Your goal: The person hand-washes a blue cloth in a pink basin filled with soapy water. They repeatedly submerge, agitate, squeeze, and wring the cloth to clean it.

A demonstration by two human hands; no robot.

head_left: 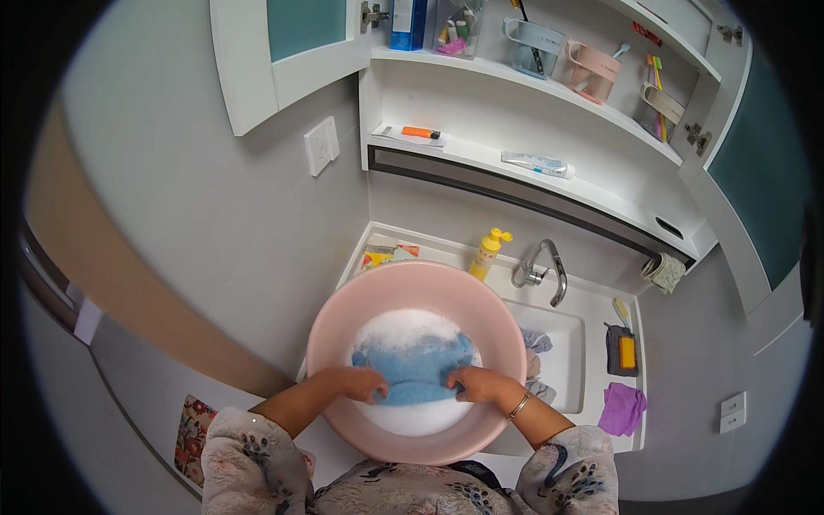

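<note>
A large pink basin (339,300) stands on the counter in front of me, with white suds (403,324) and soapy water inside. Spread across the water lies a wet blue cloth (419,369), partly covered by foam at its far side. My left hand (365,384) grips the near left edge of this cloth with curled fingers. At its near right edge my right hand (475,384) is closed on the same cloth, fingers bent into it. A bracelet circles my right wrist. The cloth's underside is hidden in the suds.
Right of the basin is a white sink (562,360) holding some cloths, below a chrome faucet (549,270). A yellow bottle (487,253) stands behind the basin. A purple cloth (621,408) and a brush (622,313) lie at the right. Overhead, an open cabinet (515,116) holds cups.
</note>
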